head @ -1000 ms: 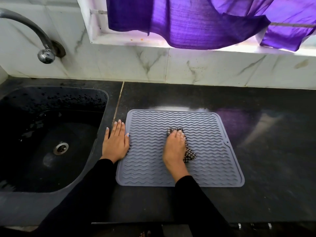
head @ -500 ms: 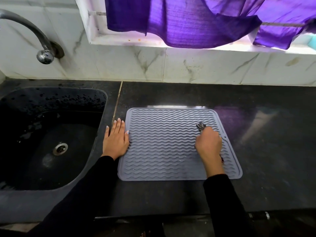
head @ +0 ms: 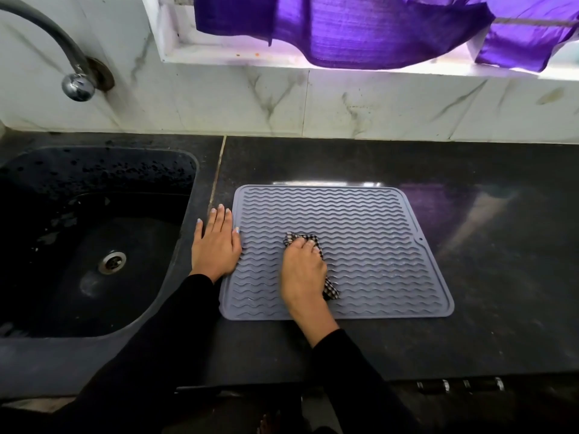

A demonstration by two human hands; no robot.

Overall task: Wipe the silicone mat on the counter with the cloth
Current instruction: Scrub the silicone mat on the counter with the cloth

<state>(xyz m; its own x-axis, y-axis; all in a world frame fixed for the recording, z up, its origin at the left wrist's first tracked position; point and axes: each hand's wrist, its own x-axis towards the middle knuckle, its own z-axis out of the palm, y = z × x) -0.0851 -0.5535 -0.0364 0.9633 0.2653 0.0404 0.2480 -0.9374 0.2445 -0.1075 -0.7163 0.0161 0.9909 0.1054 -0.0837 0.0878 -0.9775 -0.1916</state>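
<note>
A grey ribbed silicone mat (head: 369, 227) lies flat on the black counter (head: 488, 277). My right hand (head: 302, 270) sits on the mat's left-centre, fingers curled over a crumpled black-and-white checked cloth (head: 330, 291). The cloth shows past my fingertips and behind my palm; the rest is hidden under the hand. My left hand (head: 215, 242) lies flat on the counter with straight fingers, its thumb side touching the mat's left edge.
A black sink (head: 94, 245) with a metal drain lies left of the mat, under a curved tap (head: 76, 84). A marble backsplash runs behind the counter. Purple curtains (head: 376, 29) hang over the window sill. The counter's front edge is close below the mat.
My right hand swept the cloth from the mat's centre to its right side, then back to the left-centre. My left hand stayed at the mat's left edge.
</note>
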